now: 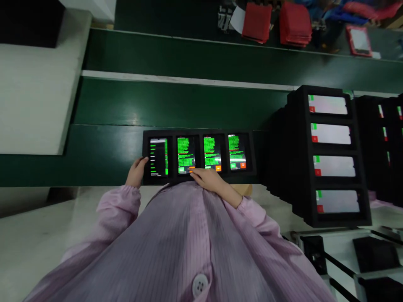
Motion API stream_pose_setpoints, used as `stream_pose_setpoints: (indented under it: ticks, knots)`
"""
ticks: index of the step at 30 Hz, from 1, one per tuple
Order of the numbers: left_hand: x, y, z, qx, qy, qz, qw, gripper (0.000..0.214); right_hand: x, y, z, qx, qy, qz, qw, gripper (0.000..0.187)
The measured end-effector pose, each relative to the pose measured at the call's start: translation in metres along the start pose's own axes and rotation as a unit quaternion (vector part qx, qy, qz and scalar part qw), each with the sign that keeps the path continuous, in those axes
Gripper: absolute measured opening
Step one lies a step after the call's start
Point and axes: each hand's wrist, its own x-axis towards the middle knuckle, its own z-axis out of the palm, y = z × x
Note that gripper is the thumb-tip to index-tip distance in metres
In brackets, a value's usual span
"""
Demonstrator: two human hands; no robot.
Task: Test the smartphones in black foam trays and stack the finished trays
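A black foam tray [255, 156] lies in front of me on the green bench and holds several phones with lit screens of green text. My left hand [136, 171] grips the tray's left edge, with the thumb over the rim beside the leftmost phone [158, 157]. My right hand [209, 179] rests at the tray's near edge. Its fingers are stretched out, and a fingertip touches the bottom of the second phone [186, 155]. Two more phones [212, 152] [237, 152] sit to the right, each with an orange button at the bottom.
A tall stack of black trays [362, 167] holding several white-screened phones stands to the right, with more stacks [385, 138] behind it. Red pouches [294, 23] lie on the far green shelf. A white counter [34, 96] is at the left. My pink coat [189, 247] fills the foreground.
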Motion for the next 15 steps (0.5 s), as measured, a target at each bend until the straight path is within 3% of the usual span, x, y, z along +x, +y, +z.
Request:
stream_pose_setpoints:
  ticks: [4, 7, 12, 15]
  knots:
    - [-0.02, -0.019, -0.01, -0.015, 0.004, -0.04, 0.999, 0.042, 0.022, -0.013, -0.003, -0.085, -0.065, -0.017, 0.994, 0.036]
    - [-0.028, -0.027, -0.014, -0.03, -0.005, -0.046, 0.998, 0.043, 0.034, -0.021, -0.003, -0.112, -0.081, -0.038, 0.99, 0.035]
    - [-0.027, -0.026, -0.012, -0.046, -0.036, -0.041, 0.997, 0.046, 0.026, -0.016, -0.007, -0.104, -0.058, -0.043, 0.992, 0.031]
    - [-0.025, -0.024, -0.01, -0.032, -0.038, -0.038, 0.998, 0.049, 0.003, 0.005, -0.014, -0.056, 0.021, -0.002, 0.998, 0.03]
